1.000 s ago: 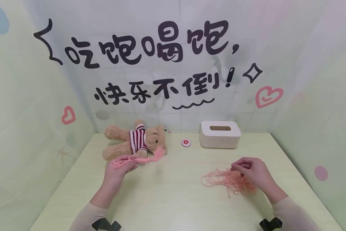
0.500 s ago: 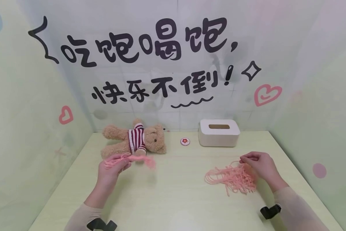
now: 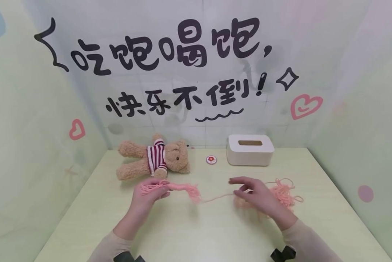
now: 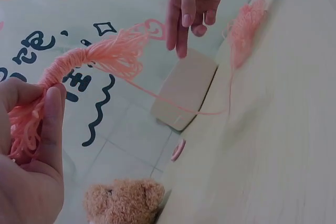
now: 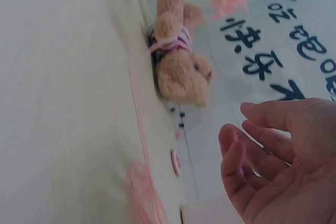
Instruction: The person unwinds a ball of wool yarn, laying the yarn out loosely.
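My left hand pinches a pink yarn bundle between thumb and fingers. Loops stick out behind the grip, and a tightly wound neck leads to a loose tassel end. From that end a single strand sags rightward to a loose pile of pink yarn on the table. Partly in front of this pile, in the head view, hovers my right hand. Its fingers are apart and softly bent, and the right wrist view shows nothing between thumb and fingers.
A teddy bear in a striped shirt lies at the back left. Beside it sit a round flower badge and a white tissue box. Printed cloth walls close off the back and both sides of the table.
My right hand has let go of the strand it pulled taut and moved left. The strand now hangs slack. My left hand, still holding the bundle, has shifted slightly right.
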Action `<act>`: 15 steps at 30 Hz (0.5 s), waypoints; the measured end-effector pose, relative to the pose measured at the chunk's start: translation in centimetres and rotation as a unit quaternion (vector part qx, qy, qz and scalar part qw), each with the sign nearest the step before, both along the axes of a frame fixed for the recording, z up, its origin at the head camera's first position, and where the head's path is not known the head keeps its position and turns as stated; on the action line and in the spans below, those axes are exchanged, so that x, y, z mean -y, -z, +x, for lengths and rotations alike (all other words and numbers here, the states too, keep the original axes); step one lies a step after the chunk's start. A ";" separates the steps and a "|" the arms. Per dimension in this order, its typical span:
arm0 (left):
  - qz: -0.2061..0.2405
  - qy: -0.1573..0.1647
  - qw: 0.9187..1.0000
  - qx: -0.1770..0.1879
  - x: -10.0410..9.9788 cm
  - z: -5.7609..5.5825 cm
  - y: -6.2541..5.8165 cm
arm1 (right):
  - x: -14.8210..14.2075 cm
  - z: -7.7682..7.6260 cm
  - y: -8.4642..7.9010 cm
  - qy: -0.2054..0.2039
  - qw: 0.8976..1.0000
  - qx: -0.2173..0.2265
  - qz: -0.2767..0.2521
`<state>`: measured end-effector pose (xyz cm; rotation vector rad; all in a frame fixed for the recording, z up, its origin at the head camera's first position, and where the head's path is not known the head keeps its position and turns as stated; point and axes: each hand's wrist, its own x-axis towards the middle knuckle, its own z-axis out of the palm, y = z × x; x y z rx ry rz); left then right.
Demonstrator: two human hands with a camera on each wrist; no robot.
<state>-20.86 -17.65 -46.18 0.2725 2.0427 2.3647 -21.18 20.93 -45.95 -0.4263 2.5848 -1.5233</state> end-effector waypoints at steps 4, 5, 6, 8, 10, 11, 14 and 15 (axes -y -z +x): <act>0.005 0.028 0.999 -0.014 -1.0 0.2 -0.8 | 3.9 0.8 0.5 -0.103 0.988 0.058 -0.096; 0.007 0.032 0.999 -0.015 -1.1 0.2 -0.9 | 4.6 0.9 0.7 -0.124 0.982 0.073 -0.122; 0.010 0.035 0.999 -0.015 -1.3 0.3 -1.0 | 5.3 1.0 1.0 -0.143 0.975 0.086 -0.147; 0.013 0.036 0.999 -0.011 -1.5 0.4 -1.0 | 6.2 1.3 1.4 -0.161 0.963 0.113 -0.183; 0.014 0.032 0.999 -0.005 -1.6 0.4 -1.0 | 6.8 1.5 1.7 -0.161 0.959 0.127 -0.197; 0.014 0.028 1.000 -0.002 -1.6 0.5 -1.0 | 7.0 1.6 1.8 -0.155 0.959 0.130 -0.198; 0.016 0.016 1.000 0.006 -1.6 0.6 -0.9 | 7.5 1.7 1.9 -0.139 0.965 0.123 -0.186; 0.016 0.015 1.000 0.009 -1.5 0.6 -0.9 | 7.6 1.8 1.8 -0.135 0.967 0.119 -0.179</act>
